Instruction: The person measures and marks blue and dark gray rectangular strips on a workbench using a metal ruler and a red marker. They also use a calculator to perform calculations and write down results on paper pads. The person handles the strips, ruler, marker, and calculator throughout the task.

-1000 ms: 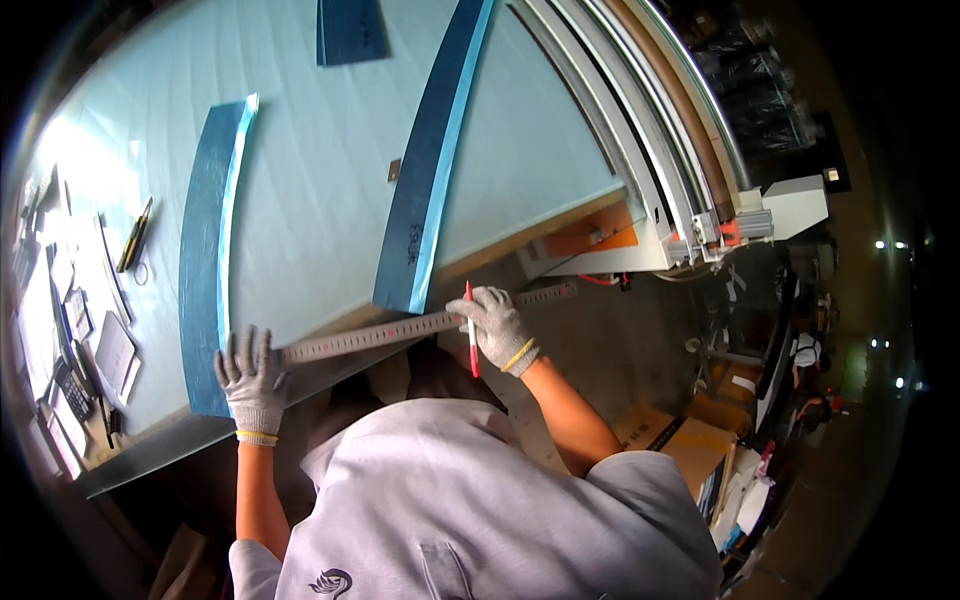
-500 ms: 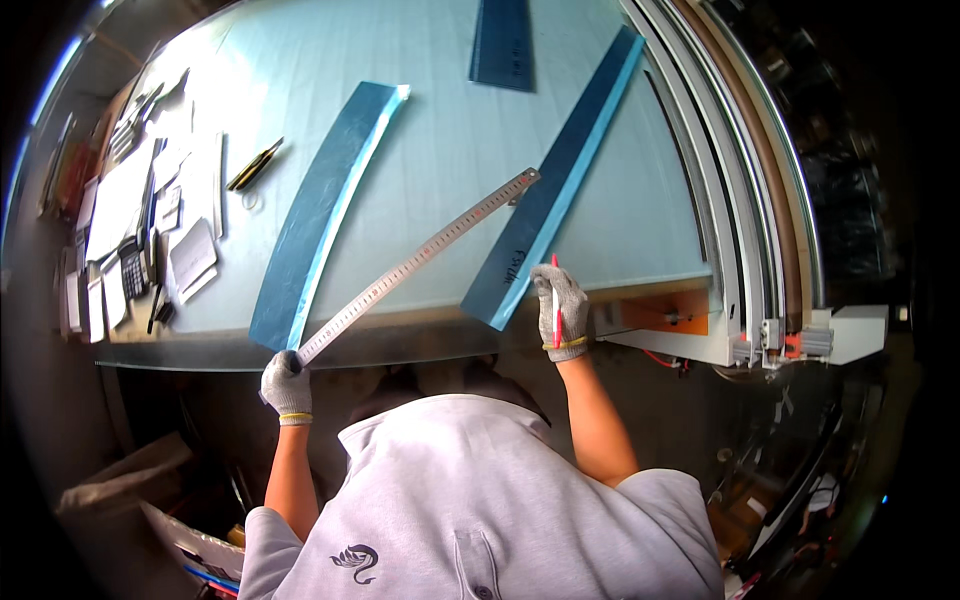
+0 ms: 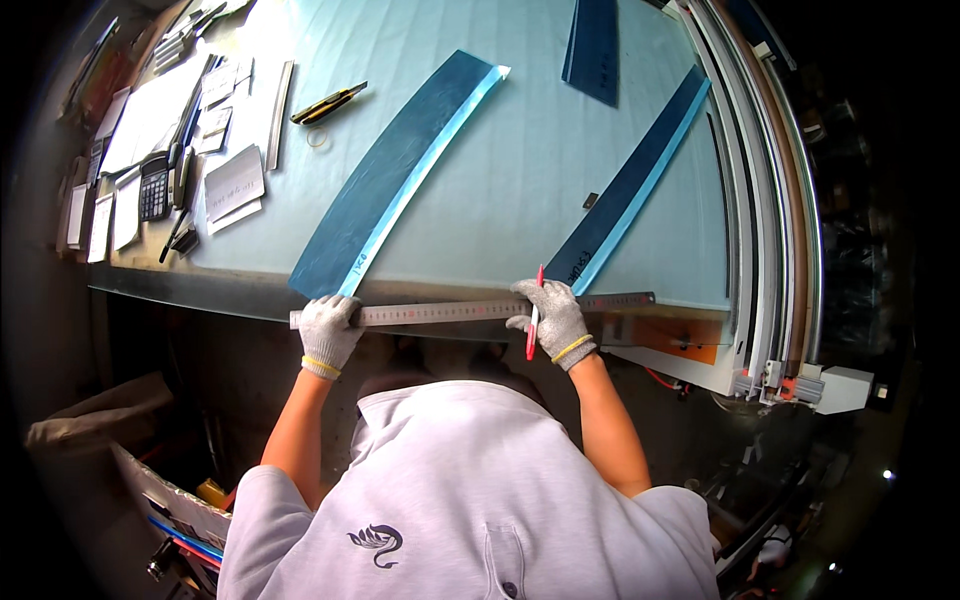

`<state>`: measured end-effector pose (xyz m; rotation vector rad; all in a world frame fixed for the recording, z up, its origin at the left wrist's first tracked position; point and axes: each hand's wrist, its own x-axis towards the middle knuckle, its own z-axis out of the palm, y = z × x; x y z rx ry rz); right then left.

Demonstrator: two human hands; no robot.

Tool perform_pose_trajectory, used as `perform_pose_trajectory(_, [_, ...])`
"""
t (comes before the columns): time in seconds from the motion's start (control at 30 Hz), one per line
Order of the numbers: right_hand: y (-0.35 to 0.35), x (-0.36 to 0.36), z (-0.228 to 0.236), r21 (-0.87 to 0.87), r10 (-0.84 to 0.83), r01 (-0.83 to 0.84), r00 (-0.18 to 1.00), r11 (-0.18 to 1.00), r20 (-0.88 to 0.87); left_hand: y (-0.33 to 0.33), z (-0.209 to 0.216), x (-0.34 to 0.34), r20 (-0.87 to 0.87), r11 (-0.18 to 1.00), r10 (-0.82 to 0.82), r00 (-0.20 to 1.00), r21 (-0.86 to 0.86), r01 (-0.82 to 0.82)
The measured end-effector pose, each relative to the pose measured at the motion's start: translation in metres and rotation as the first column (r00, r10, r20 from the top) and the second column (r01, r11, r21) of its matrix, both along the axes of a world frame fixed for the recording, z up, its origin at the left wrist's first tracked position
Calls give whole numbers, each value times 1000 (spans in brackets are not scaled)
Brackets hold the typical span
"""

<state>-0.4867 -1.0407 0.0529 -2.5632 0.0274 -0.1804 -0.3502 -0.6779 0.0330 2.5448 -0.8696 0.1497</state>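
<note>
Swung the steel ruler (image 3: 440,314) round from a slant across the worktable (image 3: 450,230) half a second ago; now holding it almost parallel with the worktable's near edge. Gripping close to its left end with the left hand (image 3: 331,328), gloved fingers curled over it. Holding a red-and-white pen (image 3: 535,320) between the fingers of the right hand (image 3: 555,318), with thumb and fingers also bent about the ruler, short of its right end. Cannot tell from above whether resting on the worktable or slightly lifted. Just beyond the hands, slanting away from the near edge: left blue strip (image 3: 400,175) and right blue strip (image 3: 635,175). Apparently positioning the ruler, not marking. To go on, would probably need to keep both grips level, and free the pen before any marking.
</note>
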Motion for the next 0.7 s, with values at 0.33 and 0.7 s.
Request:
perform_pose_trajectory(0.33, [17,-29,-24,-69,-209,204,975,977,-78,-22,9,33,101,999,51,994,-18,-49])
perform_pose_trajectory(0.7, [-25,-40,-103,174,-598,630,775,757,-205,2,-43,42,33,981,65,997,181,-70])
